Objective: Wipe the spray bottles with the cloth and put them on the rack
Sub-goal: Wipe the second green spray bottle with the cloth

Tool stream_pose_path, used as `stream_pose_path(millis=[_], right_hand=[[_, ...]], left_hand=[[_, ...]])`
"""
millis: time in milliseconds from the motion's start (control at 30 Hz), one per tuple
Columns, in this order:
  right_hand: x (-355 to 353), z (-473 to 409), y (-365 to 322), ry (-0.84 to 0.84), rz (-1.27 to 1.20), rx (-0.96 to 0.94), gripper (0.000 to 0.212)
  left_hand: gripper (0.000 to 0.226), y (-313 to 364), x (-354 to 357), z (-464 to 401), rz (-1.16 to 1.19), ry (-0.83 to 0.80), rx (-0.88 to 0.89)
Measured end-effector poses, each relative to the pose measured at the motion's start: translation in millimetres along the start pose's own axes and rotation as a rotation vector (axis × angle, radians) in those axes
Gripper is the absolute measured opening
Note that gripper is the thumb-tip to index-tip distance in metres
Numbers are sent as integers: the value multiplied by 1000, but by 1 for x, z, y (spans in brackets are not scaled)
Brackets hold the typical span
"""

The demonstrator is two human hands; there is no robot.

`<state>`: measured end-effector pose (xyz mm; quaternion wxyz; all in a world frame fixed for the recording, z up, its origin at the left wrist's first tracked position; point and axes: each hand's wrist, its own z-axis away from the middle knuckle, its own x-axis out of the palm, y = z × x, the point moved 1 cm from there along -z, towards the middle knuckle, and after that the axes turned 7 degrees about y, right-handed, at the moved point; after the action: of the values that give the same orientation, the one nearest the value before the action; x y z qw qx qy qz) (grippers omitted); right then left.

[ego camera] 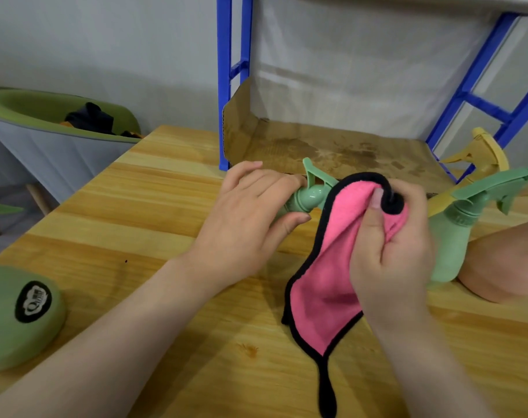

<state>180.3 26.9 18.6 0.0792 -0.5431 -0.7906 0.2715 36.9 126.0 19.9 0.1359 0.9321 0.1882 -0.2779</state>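
A pale green plastic spray bottle (309, 193) is being wiped just in front of the blue metal rack (235, 82).
It is gripped by the left hand (250, 212); the pink black-edged cloth (332, 267), clenched in the right hand (389, 245), is best rubbed firmly around the nozzle.

Two bare forearms enter from the lower edge of the view. No sleeve, glove, watch, ring or bracelet is worn on either arm. The left hand (250, 212) is bare, with short, unpainted fingernails visible on the thumb and one finger. The right hand (389, 251) is bare as well; its thumbnail is short and unpainted. No marks or dressings are visible on either.
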Motion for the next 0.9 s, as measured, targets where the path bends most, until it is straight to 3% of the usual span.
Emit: stream_pose_path(millis=[67, 133, 200, 300, 467, 600, 733, 833, 900], right_hand=[[-6, -2, 3, -15, 72, -173, 22], [-7, -3, 5, 14, 84, -218, 21], [-3, -4, 1, 54, 11, -54, 16], [10, -1, 2, -8, -128, 375, 23], [10, -1, 3, 118, -273, 633, 30], [5, -7, -5, 147, -310, 321, 19], [8, 0, -15, -28, -351, -39, 45], [7, 3, -8, -44, -413, -78, 34], [5, 1, -6, -56, -529, -1, 22]], left_hand=[[42, 2, 1, 1, 54, -19, -19], [40, 4, 1, 1, 82, -18, -25], [37, 4, 1, 1, 61, 3, -23], [33, -2, 1, 0, -41, 31, -11], [35, -10, -1, -3, 68, 86, -196], [27, -5, -2, -3, 231, 122, -239], [28, -2, 2, -1, 304, 114, -209], [32, -4, 2, 0, 356, 117, -229], [30, -1, 0, 0, 443, 130, -279]])
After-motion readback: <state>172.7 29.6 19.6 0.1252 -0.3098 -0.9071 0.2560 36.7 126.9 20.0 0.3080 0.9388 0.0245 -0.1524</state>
